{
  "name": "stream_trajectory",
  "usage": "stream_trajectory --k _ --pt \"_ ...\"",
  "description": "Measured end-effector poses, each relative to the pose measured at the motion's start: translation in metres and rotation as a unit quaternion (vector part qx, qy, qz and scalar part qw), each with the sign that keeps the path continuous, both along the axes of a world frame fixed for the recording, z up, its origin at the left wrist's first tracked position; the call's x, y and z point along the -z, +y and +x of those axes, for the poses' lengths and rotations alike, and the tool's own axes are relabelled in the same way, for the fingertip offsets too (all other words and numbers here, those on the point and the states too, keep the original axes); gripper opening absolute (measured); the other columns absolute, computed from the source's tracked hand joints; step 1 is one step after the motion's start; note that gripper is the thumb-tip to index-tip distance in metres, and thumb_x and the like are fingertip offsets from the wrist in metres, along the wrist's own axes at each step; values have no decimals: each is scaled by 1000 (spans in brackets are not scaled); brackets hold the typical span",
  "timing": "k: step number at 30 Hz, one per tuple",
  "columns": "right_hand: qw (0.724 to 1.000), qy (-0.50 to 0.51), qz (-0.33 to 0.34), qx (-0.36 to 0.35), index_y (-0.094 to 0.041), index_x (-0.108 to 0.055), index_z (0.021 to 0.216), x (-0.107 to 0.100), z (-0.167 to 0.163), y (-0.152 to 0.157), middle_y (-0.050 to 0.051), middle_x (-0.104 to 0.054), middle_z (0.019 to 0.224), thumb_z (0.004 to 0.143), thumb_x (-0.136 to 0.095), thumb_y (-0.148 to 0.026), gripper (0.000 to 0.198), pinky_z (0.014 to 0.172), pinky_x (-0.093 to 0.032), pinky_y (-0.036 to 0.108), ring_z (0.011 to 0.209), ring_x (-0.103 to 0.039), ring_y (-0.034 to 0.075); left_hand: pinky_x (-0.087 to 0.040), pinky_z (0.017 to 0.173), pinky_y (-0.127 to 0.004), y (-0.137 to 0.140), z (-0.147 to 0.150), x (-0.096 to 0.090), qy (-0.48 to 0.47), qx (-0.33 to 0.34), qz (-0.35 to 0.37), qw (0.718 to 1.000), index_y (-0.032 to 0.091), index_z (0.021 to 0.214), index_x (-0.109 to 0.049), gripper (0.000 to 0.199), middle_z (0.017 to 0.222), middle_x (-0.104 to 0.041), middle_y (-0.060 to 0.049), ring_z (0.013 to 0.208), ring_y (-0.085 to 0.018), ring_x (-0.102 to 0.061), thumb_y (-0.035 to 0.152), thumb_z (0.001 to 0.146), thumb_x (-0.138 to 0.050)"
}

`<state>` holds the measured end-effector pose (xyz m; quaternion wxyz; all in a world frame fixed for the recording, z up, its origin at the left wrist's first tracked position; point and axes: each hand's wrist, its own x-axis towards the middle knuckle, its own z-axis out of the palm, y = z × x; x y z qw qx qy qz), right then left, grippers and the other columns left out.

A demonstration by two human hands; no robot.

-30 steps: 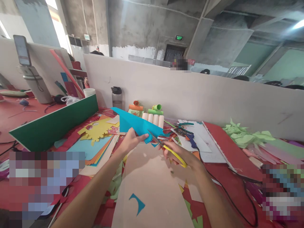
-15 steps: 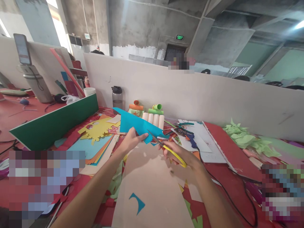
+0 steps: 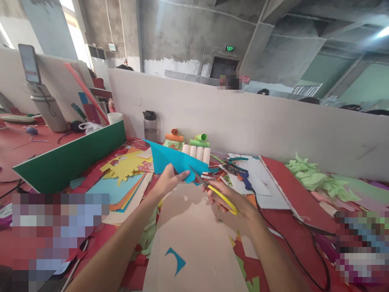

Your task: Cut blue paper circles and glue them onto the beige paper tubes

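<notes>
A sheet of blue paper [image 3: 170, 158] is held up over the table by my left hand [image 3: 170, 178], thumb and fingers closed on its lower edge. My right hand [image 3: 223, 196] grips a pair of scissors [image 3: 224, 198] by the yellow handles. Their blades point up and left and meet the blue paper just right of my left thumb. Below both hands lies a large pale pink sheet [image 3: 194, 227]. On it, near the front, rests a curved blue offcut [image 3: 178, 260].
Rolled pale paper tubes [image 3: 199, 154] stand behind the blue sheet. Coloured papers [image 3: 114, 190] and a yellow cut-out [image 3: 121, 166] lie left, beside a green board [image 3: 73, 158]. On the right are a blue glue gun [image 3: 243, 176], its black cable and crumpled green paper [image 3: 316, 174]. A bottle [image 3: 150, 125] stands behind.
The blue paper has turned and tilted slightly in my left hand, its left part dipping a little. The scissors stay at almost the same place on the sheet.
</notes>
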<state>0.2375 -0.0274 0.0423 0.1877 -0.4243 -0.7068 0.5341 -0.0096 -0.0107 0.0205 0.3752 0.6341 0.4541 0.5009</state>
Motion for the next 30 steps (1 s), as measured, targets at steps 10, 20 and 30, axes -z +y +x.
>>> stream_trajectory --k 10,20,30 --pt "1000 -20 16 5 -23 -56 94 -2 -1 -2 -5 -57 69 87 -62 -44 23 33 -35 17 39 -38 6 -33 51 -23 4 0 4 -15 -6 4 1000 17 65 -50 47 62 -49 3 55 -9 -40 57 80 -70" --pt "999 -27 16 16 -21 -54 89 -8 -7 -5 -6 -56 65 89 -57 -49 28 31 -33 17 34 -36 4 -33 49 -24 0 1 0 -51 -16 11 999 17 67 -55 45 58 -50 3 55 -12 -44 57 74 -74" --pt "998 -34 35 38 -22 -59 100 7 -10 -3 -4 -58 70 88 -58 -59 39 31 -36 15 41 -47 7 -39 58 -25 -4 5 -3 -61 22 -20 998 18 68 -50 34 65 -54 2 60 -12 -47 47 81 -65"
